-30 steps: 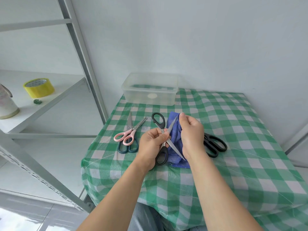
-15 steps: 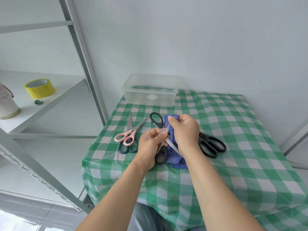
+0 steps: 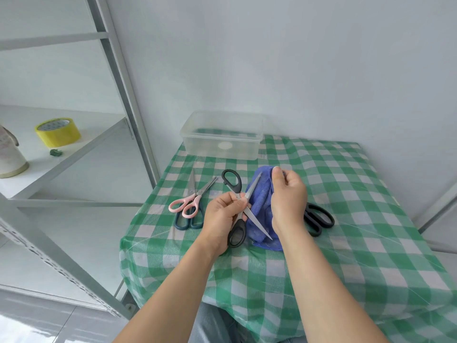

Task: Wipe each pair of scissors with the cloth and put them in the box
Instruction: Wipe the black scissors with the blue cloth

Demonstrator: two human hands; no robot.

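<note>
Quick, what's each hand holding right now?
Left hand: grips the open black scissors near the pivot.
Right hand: grips the blue cloth.

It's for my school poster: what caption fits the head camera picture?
Left hand holds open black-handled scissors, right hand grips the blue cloth beside a blade, clear box behind.

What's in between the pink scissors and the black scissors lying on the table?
In the head view, three things: the left hand holding open black-handled scissors, the blue cloth, and the right hand gripping that cloth.
</note>
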